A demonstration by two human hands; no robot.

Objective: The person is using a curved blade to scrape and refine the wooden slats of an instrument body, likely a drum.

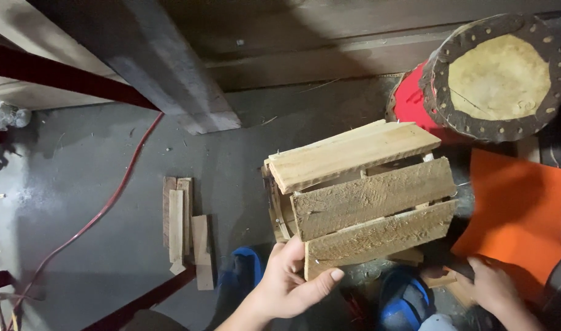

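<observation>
A small crate of rough wooden slats (360, 196) rests tilted on the grey floor in the middle of the head view. My left hand (289, 282) grips its near lower corner, thumb lying along the lowest slat. My right hand (492, 285) is low at the right, beside the crate's far end, its fingers on a small dark piece of wood (443, 277); whether it grips that piece is hard to tell. Under the crate, between my hands, show blue slippers (403, 300).
A red drum with a pale hide head (498, 76) lies at the upper right. An orange sheet (519, 211) lies at the right. Several short wood strips (182, 230) lie on the floor at left. A red cable (103, 208) crosses the floor. A thick timber beam (164, 67) slants overhead.
</observation>
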